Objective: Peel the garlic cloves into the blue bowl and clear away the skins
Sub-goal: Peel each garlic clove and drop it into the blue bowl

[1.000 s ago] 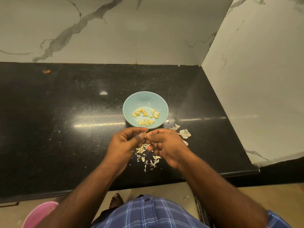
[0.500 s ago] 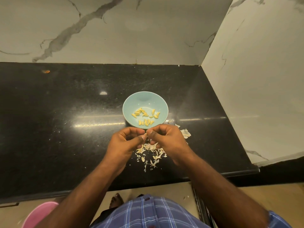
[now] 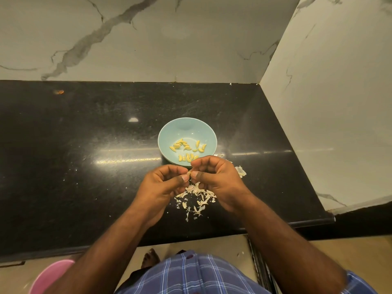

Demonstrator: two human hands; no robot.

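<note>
- The bowl (image 3: 187, 132) sits on the counter (image 3: 84, 166), with peeled cloves (image 3: 187, 148) in it.
- Both hands, left hand (image 3: 163, 185) and right hand (image 3: 216, 177), meet just near of the bowl.
- Skins (image 3: 196, 198) lie on the counter under the hands, some to the right.

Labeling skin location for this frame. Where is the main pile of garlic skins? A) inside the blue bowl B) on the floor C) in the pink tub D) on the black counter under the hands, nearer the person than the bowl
D: the garlic skins lie on the black counter below both hands; the blue bowl holds only peeled cloves.
</note>
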